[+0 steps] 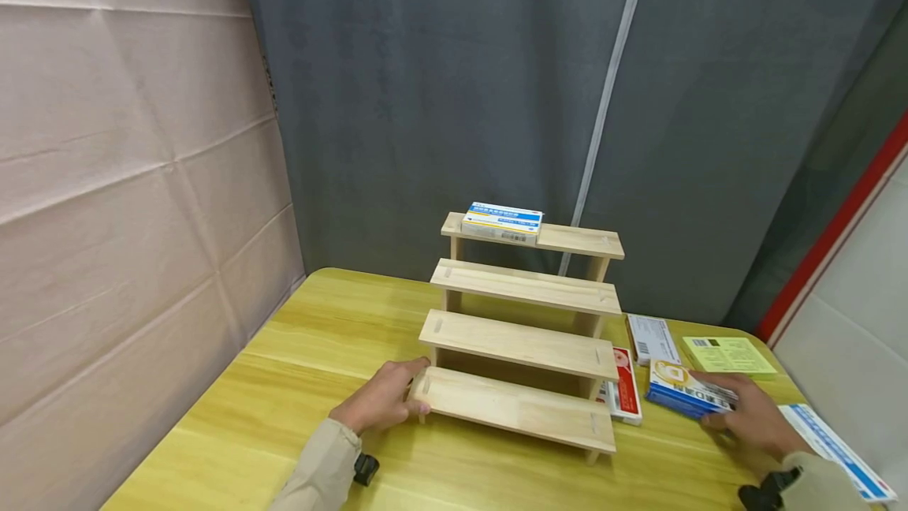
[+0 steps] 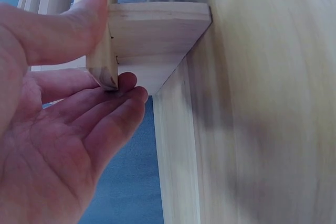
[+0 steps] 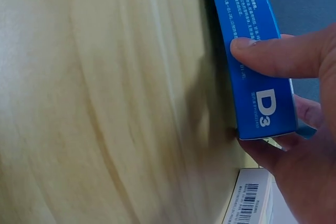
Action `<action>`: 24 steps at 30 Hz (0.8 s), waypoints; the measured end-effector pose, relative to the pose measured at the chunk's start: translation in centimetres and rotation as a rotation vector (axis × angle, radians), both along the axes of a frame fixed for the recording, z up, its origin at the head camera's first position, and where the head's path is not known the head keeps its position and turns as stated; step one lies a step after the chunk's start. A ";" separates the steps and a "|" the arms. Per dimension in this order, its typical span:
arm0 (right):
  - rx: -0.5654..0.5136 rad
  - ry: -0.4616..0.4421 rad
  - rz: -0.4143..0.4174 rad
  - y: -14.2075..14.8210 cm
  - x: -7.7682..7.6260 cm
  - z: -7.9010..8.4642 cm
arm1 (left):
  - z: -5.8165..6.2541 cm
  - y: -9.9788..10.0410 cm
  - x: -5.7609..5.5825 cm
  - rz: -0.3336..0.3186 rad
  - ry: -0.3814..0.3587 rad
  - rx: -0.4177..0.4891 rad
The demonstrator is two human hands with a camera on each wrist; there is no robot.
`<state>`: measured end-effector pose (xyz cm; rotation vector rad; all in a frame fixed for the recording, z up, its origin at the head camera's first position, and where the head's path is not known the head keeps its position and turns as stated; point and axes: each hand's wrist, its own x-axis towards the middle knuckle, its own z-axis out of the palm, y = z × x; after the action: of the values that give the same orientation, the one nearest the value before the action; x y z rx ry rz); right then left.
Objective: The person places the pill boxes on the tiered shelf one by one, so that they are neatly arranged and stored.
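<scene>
A four-step wooden display rack (image 1: 518, 341) stands on the table. My left hand (image 1: 386, 397) grips the left end of its lowest step; in the left wrist view the thumb lies on the top of the board (image 2: 105, 51) and the fingers curl under it. To the right of the rack, my right hand (image 1: 755, 416) holds a blue and white medicine box (image 1: 684, 393) by its right end. The right wrist view shows the thumb on the blue side, marked "D3" (image 3: 265, 103), with the other fingers behind the box.
One white and blue medicine box (image 1: 502, 223) lies on the rack's top step. Around the right hand lie a red and white box (image 1: 626, 393), a white box (image 1: 653, 339), a yellow-green box (image 1: 729, 356) and a long white and blue box (image 1: 837, 452). A dark curtain (image 1: 440, 101) hangs behind the table.
</scene>
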<state>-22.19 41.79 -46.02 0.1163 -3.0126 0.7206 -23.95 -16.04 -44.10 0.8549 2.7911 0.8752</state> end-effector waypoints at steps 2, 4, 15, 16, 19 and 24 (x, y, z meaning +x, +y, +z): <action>0.000 -0.020 -0.010 0.2 0.1 0.1 | 0.0 0.0 0.0 -0.001 0.000 0.001; -0.002 -0.038 -0.020 0.4 0.1 0.1 | -0.1 0.0 0.0 -0.002 0.002 0.000; -0.009 0.005 0.001 0.4 0.2 0.7 | 0.0 0.1 0.2 0.020 0.001 -0.015; -0.007 0.012 0.006 0.4 0.2 0.7 | 0.0 0.1 0.2 0.021 0.003 -0.015; -0.007 0.023 0.017 0.2 0.3 1.0 | -0.1 0.1 0.2 0.025 0.016 -0.016; -0.006 0.029 0.030 0.0 0.2 1.4 | -0.1 0.1 0.3 0.028 0.039 -0.025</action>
<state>-22.02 41.74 -44.59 0.1705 -2.9866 0.7246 -23.63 -15.94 -44.17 0.8400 2.8481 0.8352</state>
